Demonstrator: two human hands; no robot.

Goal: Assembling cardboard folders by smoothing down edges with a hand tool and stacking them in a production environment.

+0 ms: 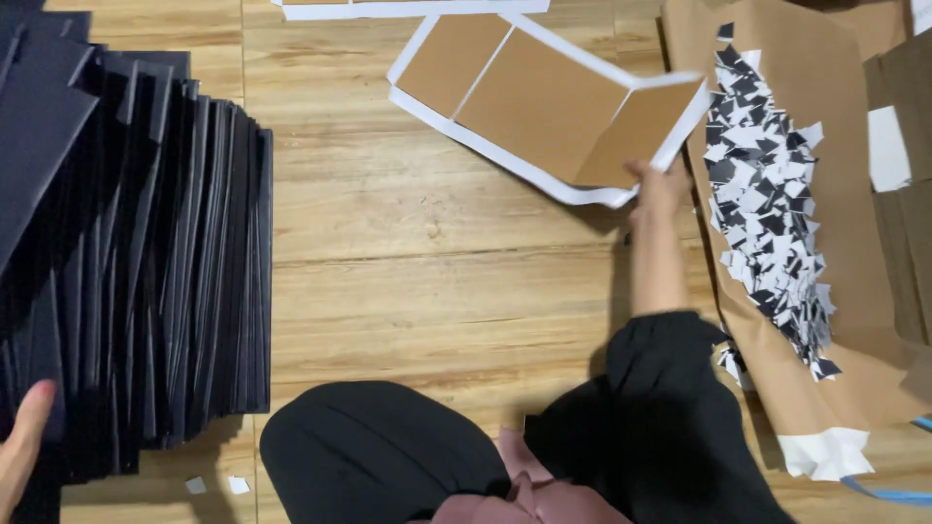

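Holding: the right hand (658,190) is pinched on the near-right corner of a folded cover blank (544,102) — brown board panels backed by white paper that shows as a border all round.
Blank's position: it lies far and right of centre on the wooden floor (417,281); its right panel is tilted up off the floor at the hand, the other two panels lie flat.
Left hand: only the fingertips of the left hand (21,442) show at the near-left edge, resting against the stack of dark covers (136,252); I cannot tell whether they are grasping one or just touching.
Done so far, as I judge it: a great many — the dark covers stand on edge in a long fanned row filling the left side, and a long heap of black and white paper offcuts (767,194) lies on the brown kraft sheet (835,87) at the right.
Left to do, as I judge it: the blank in hand looks unfinished, its white border not turned over the board; another white-edged sheet (408,8) peeks in at the far edge.
Relation of thing to body: the blank is at arm's reach, beyond the black-clad knees (388,446); the stack is close on the left, well apart from the blank.
Stray bits: two small white scraps (218,484) lie on the floor near the stack's near end.
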